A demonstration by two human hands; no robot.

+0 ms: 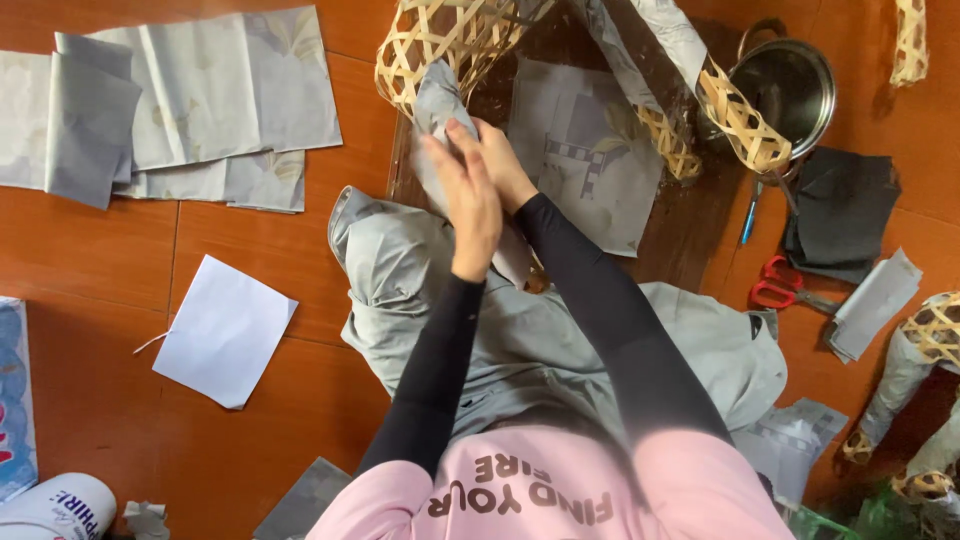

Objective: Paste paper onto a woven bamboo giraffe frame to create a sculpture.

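I see my left hand [468,200] and right hand [500,160] pressed together, their grip closed on a grey paper roll [437,105] standing inside the woven basket [440,40]. The metal pot [790,85] nearby looks empty.

Single head-worn view, looking steeply down from close above the person's lap; hands [475,185] sit near frame centre, wooden floor [90,300] fills the surroundings on all sides.
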